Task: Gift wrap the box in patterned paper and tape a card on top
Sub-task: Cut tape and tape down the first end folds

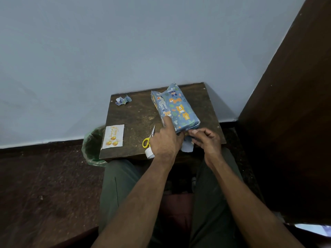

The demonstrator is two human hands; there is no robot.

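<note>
While left hand (pixel 165 140) presses a forefinger on blue animal-patterned wrapped box (pixel 176 109), right hand (pixel 206 140) fingers pinch its near-end paper flap (pixel 187 146) on dark wooden bench (pixel 136 119).

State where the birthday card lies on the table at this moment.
In the head view, the birthday card lies flat at the near left corner of the table, left of the yellow-handled scissors, just above the green-lined bin.
</note>
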